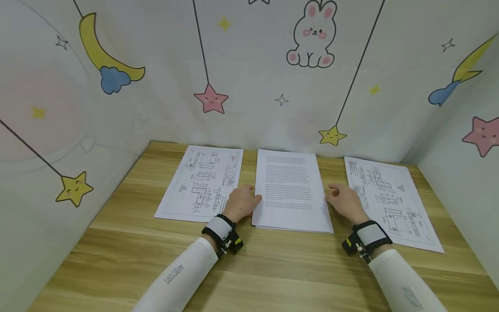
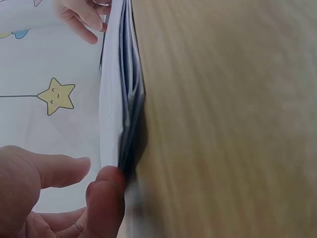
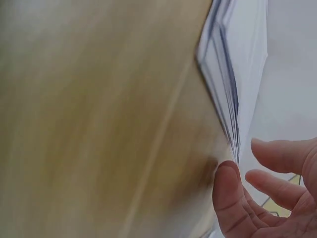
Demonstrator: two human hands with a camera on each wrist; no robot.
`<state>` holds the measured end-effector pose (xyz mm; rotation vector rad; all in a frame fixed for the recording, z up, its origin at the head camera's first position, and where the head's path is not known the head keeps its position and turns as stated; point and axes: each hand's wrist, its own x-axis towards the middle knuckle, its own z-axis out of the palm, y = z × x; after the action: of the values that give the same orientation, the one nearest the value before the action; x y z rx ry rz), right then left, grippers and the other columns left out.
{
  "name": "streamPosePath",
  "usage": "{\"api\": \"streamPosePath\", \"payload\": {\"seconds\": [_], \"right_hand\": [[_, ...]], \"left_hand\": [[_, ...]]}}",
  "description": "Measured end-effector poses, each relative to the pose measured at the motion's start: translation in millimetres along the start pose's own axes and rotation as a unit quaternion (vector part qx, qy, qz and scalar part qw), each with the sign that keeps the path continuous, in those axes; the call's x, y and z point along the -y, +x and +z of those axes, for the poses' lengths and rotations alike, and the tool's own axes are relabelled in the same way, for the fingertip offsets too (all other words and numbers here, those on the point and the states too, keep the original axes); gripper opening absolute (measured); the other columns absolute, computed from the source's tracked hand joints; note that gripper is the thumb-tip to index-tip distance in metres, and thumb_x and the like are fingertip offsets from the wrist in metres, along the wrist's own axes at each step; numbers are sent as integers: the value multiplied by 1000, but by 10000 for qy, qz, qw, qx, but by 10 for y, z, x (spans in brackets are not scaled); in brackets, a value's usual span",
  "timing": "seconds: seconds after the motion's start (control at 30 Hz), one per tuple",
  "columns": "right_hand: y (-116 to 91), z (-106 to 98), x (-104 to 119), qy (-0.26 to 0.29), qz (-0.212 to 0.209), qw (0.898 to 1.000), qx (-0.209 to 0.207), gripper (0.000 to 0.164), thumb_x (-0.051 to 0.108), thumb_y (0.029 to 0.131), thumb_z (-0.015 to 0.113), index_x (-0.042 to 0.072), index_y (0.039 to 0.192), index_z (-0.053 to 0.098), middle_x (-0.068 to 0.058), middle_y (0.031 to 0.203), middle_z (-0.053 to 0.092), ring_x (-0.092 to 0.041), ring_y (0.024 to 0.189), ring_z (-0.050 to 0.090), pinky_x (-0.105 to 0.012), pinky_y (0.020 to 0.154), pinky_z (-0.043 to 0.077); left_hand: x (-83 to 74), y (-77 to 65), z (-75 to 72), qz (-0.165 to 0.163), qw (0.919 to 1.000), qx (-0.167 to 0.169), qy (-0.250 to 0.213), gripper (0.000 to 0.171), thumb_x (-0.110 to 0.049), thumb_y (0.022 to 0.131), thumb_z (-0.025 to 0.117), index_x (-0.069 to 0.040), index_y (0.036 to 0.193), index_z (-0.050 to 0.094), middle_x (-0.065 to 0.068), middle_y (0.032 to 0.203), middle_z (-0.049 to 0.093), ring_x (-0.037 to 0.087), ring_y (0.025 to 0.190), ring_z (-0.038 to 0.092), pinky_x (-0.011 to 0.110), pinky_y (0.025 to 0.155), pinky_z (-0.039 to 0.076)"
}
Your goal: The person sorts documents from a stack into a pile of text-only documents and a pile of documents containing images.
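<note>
Between my two hands lies a stack of printed paper (image 1: pixel 288 219), its top sheet covered in lines of text. My left hand (image 1: pixel 241 203) is at its left long edge. In the left wrist view a fingertip meets the edge of the stack (image 2: pixel 111 99), while the thumb (image 2: pixel 64 170) stands apart from it. On the opposite side, my right hand (image 1: pixel 345 203) has its fingertips right at the right edge. The right wrist view shows the stack's sheets (image 3: pixel 247 49) slightly fanned at the near corner, with the right thumb (image 3: pixel 277 153) off the paper.
Sheets with technical drawings (image 1: pixel 175 203) lie on the left of the wooden table (image 1: pixel 273 268). More drawing sheets (image 1: pixel 409 182) lie at the right, partly beneath the right hand in the head view. A curtain-like backdrop (image 1: pixel 253 65) with printed stars and a rabbit surrounds the table.
</note>
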<state>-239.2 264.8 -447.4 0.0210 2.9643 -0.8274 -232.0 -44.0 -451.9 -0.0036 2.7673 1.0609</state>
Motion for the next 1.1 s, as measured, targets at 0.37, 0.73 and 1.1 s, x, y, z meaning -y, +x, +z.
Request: {"api": "streamPosePath", "payload": {"seconds": [0.37, 0.73, 1.1], "right_hand": [[-154, -350, -195, 66, -43, 9999, -134, 52, 29, 100, 54, -5, 140, 50, -33, 125, 59, -29, 85, 67, -26, 63, 48], [-253, -568, -480, -140, 142, 9987, -478, 53, 33, 102, 49, -6, 138, 51, -35, 131, 55, -47, 111, 59, -46, 76, 53], [-364, -746, -815, -107, 655, 9946, -801, 55, 32, 103, 46, -9, 140, 46, -41, 135, 47, -54, 117, 51, -58, 83, 51]], "left_hand": [[-309, -85, 102, 1026, 9933, -151, -514, 43, -24, 99, 55, -4, 138, 56, 8, 87, 73, 7, 49, 58, 21, 46, 40], [-670, -87, 332, 1417, 9686, 652, -1936, 37, -20, 98, 56, -6, 132, 62, 10, 105, 70, 27, 87, 73, 17, 61, 49], [-962, -135, 652, 1052, 9463, 1454, -2690, 39, -22, 100, 55, -7, 136, 58, 8, 115, 66, 26, 98, 67, 22, 76, 54]]}}
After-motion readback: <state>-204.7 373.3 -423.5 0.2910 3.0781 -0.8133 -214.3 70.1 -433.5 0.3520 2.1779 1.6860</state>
